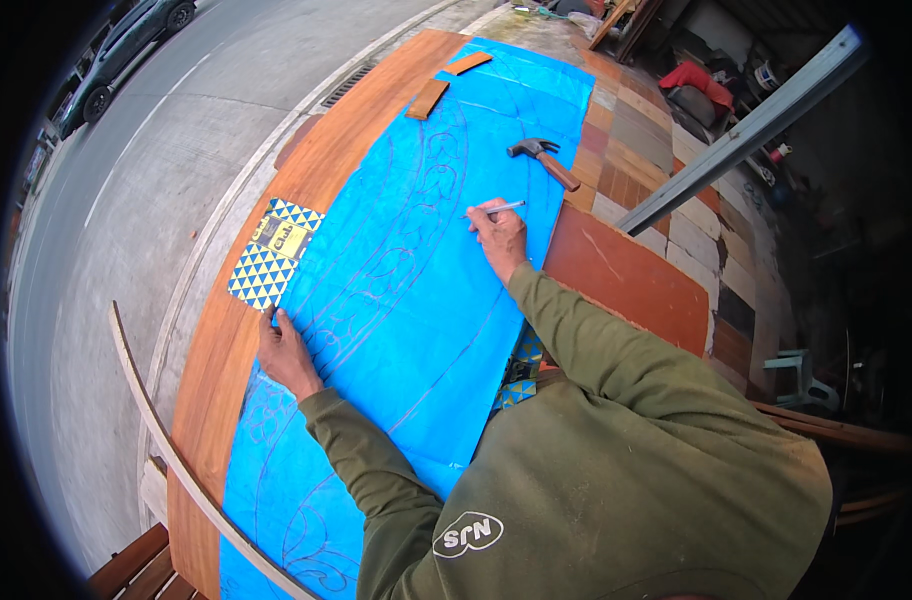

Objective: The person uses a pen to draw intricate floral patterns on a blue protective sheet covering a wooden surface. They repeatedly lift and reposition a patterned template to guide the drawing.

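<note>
My right hand (502,242) grips a slim pen (504,208) over the upper middle of a blue sheet (426,330). Dark scroll and curve lines are drawn on that sheet. It lies on a large brown wooden board (216,400). My left hand (289,358) rests at the sheet's left side with fingers apart, just below a blue, yellow and white patterned packet piece (274,255). Right of the pen and farther off, a claw hammer (546,163) lies on the sheet. Two small wood blocks (428,99) sit on its far end.
A thin curved wood strip (176,460) crosses the near left. Right of the sheet is a reddish-brown panel (626,280), with a metal post (746,130) rising beyond it. A pale green plastic stool (804,380) stands at right. A road with a parked car (126,50) runs along the left.
</note>
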`<state>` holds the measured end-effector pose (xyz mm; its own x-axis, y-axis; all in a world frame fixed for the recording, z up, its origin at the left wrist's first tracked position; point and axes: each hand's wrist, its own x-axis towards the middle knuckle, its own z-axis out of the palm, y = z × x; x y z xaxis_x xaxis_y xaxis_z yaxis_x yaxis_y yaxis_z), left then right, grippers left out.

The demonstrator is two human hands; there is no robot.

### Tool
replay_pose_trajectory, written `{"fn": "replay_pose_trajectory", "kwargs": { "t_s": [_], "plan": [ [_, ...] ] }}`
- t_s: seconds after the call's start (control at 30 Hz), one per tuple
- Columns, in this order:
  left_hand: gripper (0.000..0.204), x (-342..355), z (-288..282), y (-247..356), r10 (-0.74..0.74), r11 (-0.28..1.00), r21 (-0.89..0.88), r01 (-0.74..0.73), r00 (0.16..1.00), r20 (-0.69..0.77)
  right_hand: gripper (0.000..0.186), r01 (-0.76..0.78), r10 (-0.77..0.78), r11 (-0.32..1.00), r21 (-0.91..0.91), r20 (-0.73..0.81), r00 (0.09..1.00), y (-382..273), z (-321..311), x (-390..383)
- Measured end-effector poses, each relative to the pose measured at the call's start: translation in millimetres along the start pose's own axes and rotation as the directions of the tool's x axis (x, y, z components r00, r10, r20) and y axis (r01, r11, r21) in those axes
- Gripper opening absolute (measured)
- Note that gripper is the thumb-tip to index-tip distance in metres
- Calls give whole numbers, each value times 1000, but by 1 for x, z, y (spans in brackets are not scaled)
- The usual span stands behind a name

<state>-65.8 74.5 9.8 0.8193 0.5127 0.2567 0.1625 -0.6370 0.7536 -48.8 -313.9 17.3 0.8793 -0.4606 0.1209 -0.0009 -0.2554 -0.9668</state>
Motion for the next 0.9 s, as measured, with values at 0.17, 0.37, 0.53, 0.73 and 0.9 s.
{"fn": "replay_pose_trajectory", "kwargs": {
  "t_s": [0.17,0.37,0.53,0.73,0.9],
  "plan": [
    [38,-1,0,1,-13,1000,0,13,1000,1,23,-17,17,1000,20,-8,1000,0,0,0],
    [37,0,1,-1,-5,999,-34,4,1000,-23,22,-10,10,1000,10,-2,1000,-4,1,-1],
    [36,-2,-2,5,-17,999,-34,17,1000,-11,22,-41,41,999,28,6,999,-8,0,-3],
    [35,-3,-1,5,-27,999,-19,27,1000,-7,22,-28,28,999,20,6,1000,-10,-1,-3],
    [35,-1,-3,2,-25,1000,-12,25,1000,-2,21,-35,35,999,36,11,999,-8,0,-2]
  ]
}}
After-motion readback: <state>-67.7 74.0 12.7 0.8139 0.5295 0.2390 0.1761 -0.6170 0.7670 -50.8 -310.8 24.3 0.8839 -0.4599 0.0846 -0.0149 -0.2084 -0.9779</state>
